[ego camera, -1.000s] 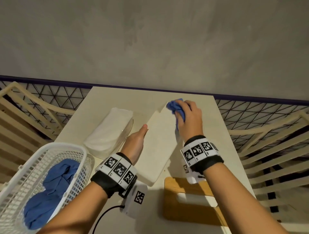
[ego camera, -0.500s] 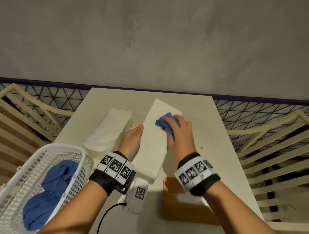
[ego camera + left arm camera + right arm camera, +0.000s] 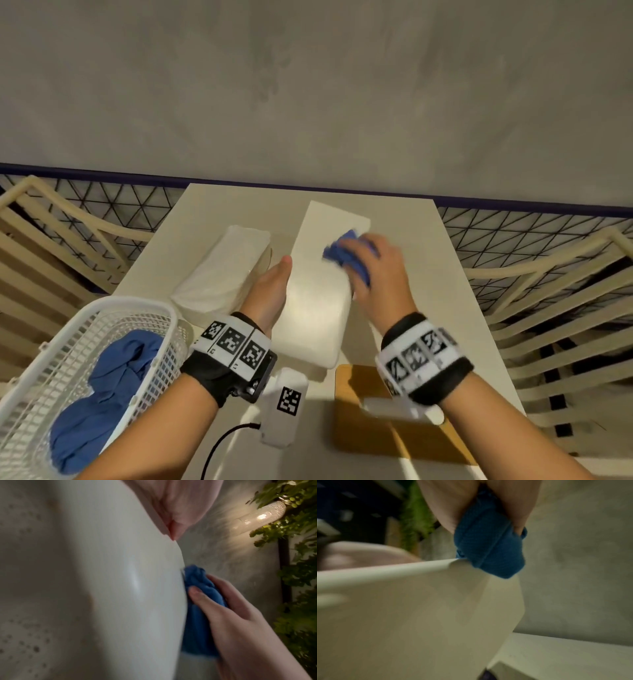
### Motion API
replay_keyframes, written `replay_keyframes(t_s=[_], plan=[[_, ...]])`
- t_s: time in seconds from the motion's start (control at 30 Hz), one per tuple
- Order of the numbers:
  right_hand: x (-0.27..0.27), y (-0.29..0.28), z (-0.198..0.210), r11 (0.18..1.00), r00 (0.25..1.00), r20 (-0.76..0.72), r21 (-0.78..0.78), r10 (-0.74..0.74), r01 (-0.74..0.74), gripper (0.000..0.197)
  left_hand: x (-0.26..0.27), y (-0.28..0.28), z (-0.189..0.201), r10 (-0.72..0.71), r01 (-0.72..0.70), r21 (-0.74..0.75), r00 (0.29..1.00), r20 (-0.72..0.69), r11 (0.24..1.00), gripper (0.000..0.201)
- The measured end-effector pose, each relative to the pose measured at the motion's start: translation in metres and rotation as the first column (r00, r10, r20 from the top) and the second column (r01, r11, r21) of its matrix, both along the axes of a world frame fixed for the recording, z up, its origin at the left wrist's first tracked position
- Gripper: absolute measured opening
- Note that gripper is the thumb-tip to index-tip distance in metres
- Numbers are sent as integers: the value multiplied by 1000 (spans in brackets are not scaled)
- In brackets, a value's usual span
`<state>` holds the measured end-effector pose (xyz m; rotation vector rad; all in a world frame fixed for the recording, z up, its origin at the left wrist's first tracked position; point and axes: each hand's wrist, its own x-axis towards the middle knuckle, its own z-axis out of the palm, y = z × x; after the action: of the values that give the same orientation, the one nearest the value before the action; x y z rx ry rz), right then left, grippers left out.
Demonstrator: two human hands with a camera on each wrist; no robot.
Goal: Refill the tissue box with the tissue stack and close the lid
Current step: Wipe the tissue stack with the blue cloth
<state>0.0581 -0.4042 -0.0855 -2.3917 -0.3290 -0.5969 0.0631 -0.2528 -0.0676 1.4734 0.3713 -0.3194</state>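
The white tissue box [image 3: 318, 301] lies lengthwise in the middle of the table, its smooth closed face up. My left hand [image 3: 270, 291] holds its left side, thumb along the top edge and fingers hidden behind it. My right hand [image 3: 376, 274] grips a crumpled blue cloth [image 3: 342, 255] and presses it on the box's far right part; the hand is motion-blurred. The left wrist view shows the cloth [image 3: 197, 601] against the box [image 3: 102, 588]. The wrapped tissue stack [image 3: 222, 270] lies left of the box. The wooden lid [image 3: 359, 428] with its slot lies near right.
A white mesh basket [image 3: 120, 305] holding more blue cloths stands at the near left corner. A bare strip of the table [image 3: 428, 274] shows right of the box. Slatted chairs [image 3: 548, 308] flank the table on both sides. A grey wall rises behind.
My right hand has drawn the blue cloth from the box's far right corner back toward its middle. The left hand has kept its hold on the box's left side.
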Motion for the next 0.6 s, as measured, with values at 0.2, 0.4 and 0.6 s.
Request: replay_keyframes(t_s=[0.2, 0.4, 0.6], plan=[[-50, 30, -32, 858, 941, -26, -402, 336, -318, 37, 1, 1, -8, -16, 10, -42, 991, -134, 999, 52], [-42, 33, -29, 790, 884, -67, -422, 462, -445, 31, 9, 8, -14, -110, 61, -248, 976, -190, 967, 46], [-40, 9, -23, 759, 871, -112, -446, 478, -474, 34, 1, 6, -16, 52, -56, -67, 997, -56, 996, 58]])
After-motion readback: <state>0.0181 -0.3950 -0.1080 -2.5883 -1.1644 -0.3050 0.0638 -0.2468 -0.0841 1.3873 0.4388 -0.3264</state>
